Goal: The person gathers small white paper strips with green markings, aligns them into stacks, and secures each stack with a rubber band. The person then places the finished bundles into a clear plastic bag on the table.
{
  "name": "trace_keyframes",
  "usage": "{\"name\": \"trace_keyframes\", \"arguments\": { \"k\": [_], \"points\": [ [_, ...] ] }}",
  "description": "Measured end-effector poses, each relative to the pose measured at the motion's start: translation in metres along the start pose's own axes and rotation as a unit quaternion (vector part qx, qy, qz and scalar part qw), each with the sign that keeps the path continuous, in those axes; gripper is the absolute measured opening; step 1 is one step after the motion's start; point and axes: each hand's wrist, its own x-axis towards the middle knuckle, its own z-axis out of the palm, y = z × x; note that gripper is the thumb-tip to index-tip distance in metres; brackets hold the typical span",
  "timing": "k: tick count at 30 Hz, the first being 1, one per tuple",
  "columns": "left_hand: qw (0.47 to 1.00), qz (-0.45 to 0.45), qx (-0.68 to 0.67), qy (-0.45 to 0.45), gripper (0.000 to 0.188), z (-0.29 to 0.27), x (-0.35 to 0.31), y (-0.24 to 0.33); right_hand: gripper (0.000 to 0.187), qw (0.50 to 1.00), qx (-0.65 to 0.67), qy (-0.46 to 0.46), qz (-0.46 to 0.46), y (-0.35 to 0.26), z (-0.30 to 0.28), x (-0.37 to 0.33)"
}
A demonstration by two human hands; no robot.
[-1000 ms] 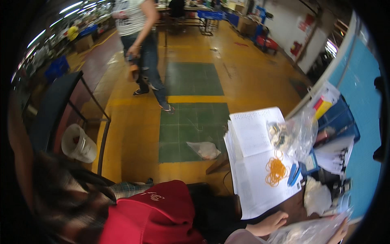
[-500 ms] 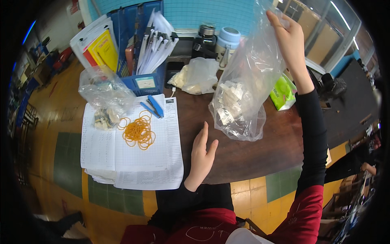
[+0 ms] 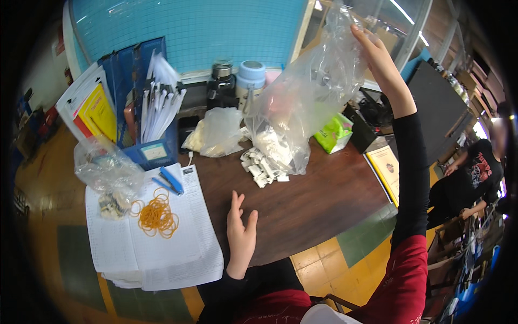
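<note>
My right hand (image 3: 372, 48) is raised high at the upper right, its fingers closed on the top of a large clear plastic bag (image 3: 302, 92). The bag hangs slanted down to the table. From its lower end a heap of small white label-like pieces (image 3: 263, 168) lies spilled on the wood, with more pieces still inside the plastic. My left hand (image 3: 241, 232) hovers by the table's front edge, fingers stretched and thumb apart, holding nothing. Left of it, a tangle of orange rubber bands (image 3: 156, 216) rests on open papers (image 3: 172, 259).
A blue stapler-like tool (image 3: 171, 181) and another clear bag (image 3: 110, 167) lie on the papers. Behind stand a blue file holder (image 3: 156, 151), a black flask (image 3: 221, 86) and a light-blue bottle (image 3: 251, 78). A green tissue pack (image 3: 334, 134) sits right. Another person (image 3: 477, 173) is at far right.
White pieces that were inside the bag's bottom now lie partly out on the table. The view has shifted, and my right hand still holds the bag up. My left hand stays open.
</note>
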Motion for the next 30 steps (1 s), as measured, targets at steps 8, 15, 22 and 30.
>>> {"name": "trace_keyframes", "arguments": {
  "k": [8,15,22,30],
  "points": [
    [0.997,-0.014,-0.064,0.031,0.076,0.000,0.002,0.032,0.052,0.990,0.103,-0.087,-0.032,-0.011,-0.059,-0.016],
    [0.975,0.142,-0.138,0.101,0.093,0.021,0.048,0.084,0.036,0.973,0.164,0.076,-0.145,-0.065,-0.061,-0.033],
    [0.986,0.009,-0.154,-0.062,0.046,0.053,0.097,0.095,0.029,0.957,0.039,0.242,-0.152,-0.038,-0.086,-0.027],
    [0.942,0.024,-0.316,0.107,0.026,0.038,0.098,0.092,0.045,0.941,-0.043,0.297,-0.158,-0.005,-0.154,-0.035]
  ]
}}
